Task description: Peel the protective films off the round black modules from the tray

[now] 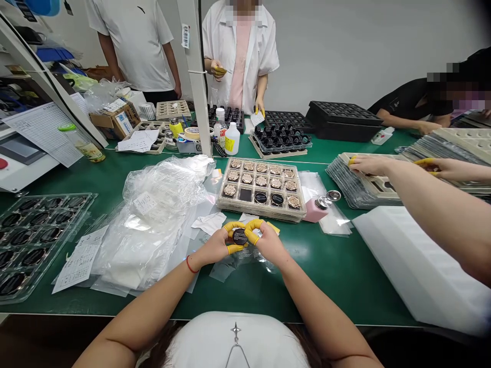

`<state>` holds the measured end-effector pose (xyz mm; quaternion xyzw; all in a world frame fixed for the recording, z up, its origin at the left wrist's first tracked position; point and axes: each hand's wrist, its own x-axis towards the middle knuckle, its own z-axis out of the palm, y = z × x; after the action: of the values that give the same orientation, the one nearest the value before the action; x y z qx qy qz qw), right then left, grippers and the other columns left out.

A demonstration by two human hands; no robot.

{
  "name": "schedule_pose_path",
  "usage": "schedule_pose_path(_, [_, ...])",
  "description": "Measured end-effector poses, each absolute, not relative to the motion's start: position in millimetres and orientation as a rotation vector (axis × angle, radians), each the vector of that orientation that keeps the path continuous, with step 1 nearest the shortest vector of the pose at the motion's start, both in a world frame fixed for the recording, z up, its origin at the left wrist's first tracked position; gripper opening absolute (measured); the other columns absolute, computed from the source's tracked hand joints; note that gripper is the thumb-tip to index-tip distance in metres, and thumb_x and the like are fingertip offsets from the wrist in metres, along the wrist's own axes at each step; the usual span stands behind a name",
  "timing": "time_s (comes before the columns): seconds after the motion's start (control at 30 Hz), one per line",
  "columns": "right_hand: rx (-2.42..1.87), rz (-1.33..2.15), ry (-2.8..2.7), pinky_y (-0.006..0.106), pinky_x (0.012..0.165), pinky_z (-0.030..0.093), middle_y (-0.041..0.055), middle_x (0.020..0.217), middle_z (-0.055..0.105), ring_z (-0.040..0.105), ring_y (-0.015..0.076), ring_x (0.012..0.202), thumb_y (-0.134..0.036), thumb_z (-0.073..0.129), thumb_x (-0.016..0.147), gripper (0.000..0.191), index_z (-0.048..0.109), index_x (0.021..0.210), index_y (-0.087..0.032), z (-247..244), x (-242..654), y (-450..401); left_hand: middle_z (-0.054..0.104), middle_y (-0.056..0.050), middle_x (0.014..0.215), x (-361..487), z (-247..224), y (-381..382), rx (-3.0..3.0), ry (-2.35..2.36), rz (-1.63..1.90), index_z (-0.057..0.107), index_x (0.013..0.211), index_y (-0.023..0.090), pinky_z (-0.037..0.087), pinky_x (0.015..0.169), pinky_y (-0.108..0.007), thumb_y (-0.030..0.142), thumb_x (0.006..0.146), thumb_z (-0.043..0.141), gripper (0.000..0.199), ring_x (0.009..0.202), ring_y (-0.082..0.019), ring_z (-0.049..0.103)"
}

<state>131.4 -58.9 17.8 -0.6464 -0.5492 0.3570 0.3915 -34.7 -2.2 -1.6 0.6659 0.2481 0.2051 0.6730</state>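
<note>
A worker at a green bench [318,271] holds a black disc [240,236] up between both hands, its dark face with faint pale marking turned toward the wearer and its rim clamped by fingertips in yellow covers. With the disc as the clock's centre, a tray [261,208] of round gold-toned and black parts sits at 1 o'clock, a pink bottle [316,210] with a metal top between 2 and 3, a crumpled white cloth [209,223] near 10 and a heap of plastic bags [153,230] at 9. The likeliest mishap is a slip: smooth covers on a narrow rim could let the disc drop onto the clear film [247,254] at 6 o'clock or the hard bench, scratching its face. A thumb straying inward might smear the marking, and an outward swing of the right hand could knock the bottle. The forearms enter from about 8 and 5 o'clock and meet in front of the chest. The left hand [215,247] curls around the disc's 9 o'clock side, fingers bent above and below it; the right hand [268,241] pinches the 3 o'clock edge, its fingertips bunched close. At 2 o'clock, a co-worker's hand [371,165] rests on stacked trays [353,189].
</note>
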Motion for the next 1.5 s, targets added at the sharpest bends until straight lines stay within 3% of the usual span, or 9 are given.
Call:
schedule_pose_path(0.43, [-1.669,0.865,-1.437,0.037,0.083,0.039,0.0034,0.090,0.062,0.052,0.0215,0.093,-0.018,0.051,0.070,0.008,0.058,0.073,-0.021,20,132,-59,0.062,-0.006,0.106,-35,-6,-1,1.505,0.549,0.457,0.043,0.124,0.021,0.048,0.085,-0.033,0.022,0.075,0.065,0.054,0.092,-0.017,0.062])
schedule_pose_path(0.8, [-1.593,1.077,-1.354,0.033,0.083,0.038,0.0022,0.092,0.061,0.053,0.0195,0.092,-0.024,0.051,0.074,0.008,0.057,0.075,-0.019,27,135,-61,0.063,-0.006,0.107,-35,-4,-1,1.473,0.545,0.444,0.047,0.119,0.021,0.048,0.086,-0.034,0.023,0.074,0.068,0.050,0.092,-0.018,0.062])
schedule_pose_path(1.2, [-1.645,1.005,-1.383,0.034,0.084,0.038,0.0024,0.092,0.062,0.052,0.0204,0.094,-0.021,0.051,0.072,0.007,0.057,0.074,-0.019,26,134,-60,0.064,-0.006,0.104,-35,-2,-2,1.498,0.559,0.441,0.046,0.119,0.021,0.049,0.085,-0.034,0.024,0.074,0.067,0.049,0.092,-0.019,0.062])
schedule_pose_path(1.5, [-1.537,1.104,-1.337,0.032,0.079,0.041,0.0016,0.085,0.062,0.055,0.0185,0.083,-0.028,0.053,0.074,0.010,0.056,0.072,-0.019,28,135,-59,0.064,-0.006,0.104,-34,-5,-1,1.462,0.545,0.450,0.046,0.119,0.021,0.049,0.084,-0.033,0.025,0.073,0.068,0.051,0.091,-0.019,0.063])
